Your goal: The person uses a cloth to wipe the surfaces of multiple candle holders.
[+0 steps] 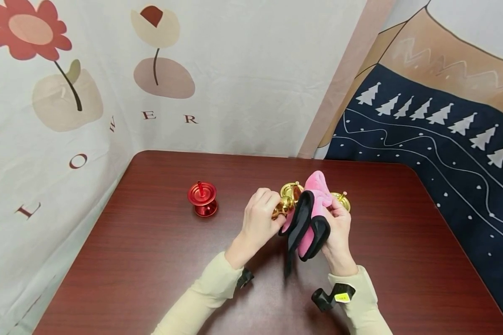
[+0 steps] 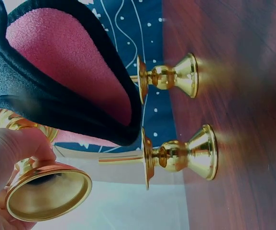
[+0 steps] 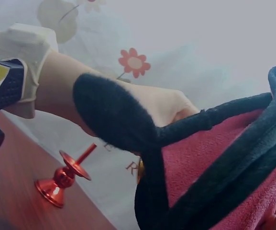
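My left hand [image 1: 256, 217] grips a shiny gold candlestick [image 2: 49, 191] by its narrow part, just above the flared base. The candlestick is tilted, and its hollow underside shows in the left wrist view. A pink cloth with black edging [image 1: 318, 190] is bunched in my right hand [image 1: 338, 232], with the fingers bent round it. The cloth lies against the candlestick's upper end and hides it. Behind the hands two more gold candlesticks stand upright, one [image 2: 176, 155] with its spike showing, the other [image 2: 164, 77] partly behind the cloth.
A red metallic candlestick [image 1: 202, 197] stands upright on the dark wooden table [image 1: 151, 260], left of the hands. Printed curtains [image 1: 243, 70] hang behind the table's far edge, and a dark blue one with white trees [image 1: 452, 153] is at the right.
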`<move>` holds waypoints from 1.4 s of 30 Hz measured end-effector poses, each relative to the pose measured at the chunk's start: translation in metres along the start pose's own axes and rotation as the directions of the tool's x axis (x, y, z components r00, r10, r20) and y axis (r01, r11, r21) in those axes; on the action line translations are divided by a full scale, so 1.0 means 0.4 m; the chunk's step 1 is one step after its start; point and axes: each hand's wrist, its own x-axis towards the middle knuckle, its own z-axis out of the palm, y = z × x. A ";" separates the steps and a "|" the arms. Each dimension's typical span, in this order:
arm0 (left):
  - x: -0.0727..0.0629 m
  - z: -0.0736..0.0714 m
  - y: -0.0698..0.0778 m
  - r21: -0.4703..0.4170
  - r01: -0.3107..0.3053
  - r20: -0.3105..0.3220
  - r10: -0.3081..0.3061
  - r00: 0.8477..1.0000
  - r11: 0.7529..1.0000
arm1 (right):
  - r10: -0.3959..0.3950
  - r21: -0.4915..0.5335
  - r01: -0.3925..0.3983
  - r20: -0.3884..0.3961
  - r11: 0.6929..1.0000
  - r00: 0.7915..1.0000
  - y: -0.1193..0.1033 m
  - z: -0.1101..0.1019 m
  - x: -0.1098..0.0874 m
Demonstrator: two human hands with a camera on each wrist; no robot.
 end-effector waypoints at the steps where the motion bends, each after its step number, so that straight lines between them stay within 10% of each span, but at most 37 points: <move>1: -0.001 0.000 -0.002 -0.004 0.004 0.002 -0.004 1.000 1.000 | -0.010 0.010 0.010 -0.004 1.000 1.000 -0.001 -0.003 0.002; 12: -0.006 -0.008 -0.020 -0.041 0.071 0.006 -0.070 0.998 0.997 | -0.078 0.093 0.082 -0.045 0.992 0.996 -0.009 -0.021 0.012; 28: 0.012 -0.019 -0.013 -0.016 0.002 -0.019 -0.002 1.000 1.000 | 0.053 -0.320 -0.035 0.049 0.947 0.997 0.011 -0.017 0.007; 42: 0.003 -0.013 -0.020 -0.058 0.027 0.025 -0.025 0.999 0.998 | -0.017 -0.152 0.028 0.070 0.988 0.997 -0.010 -0.033 0.009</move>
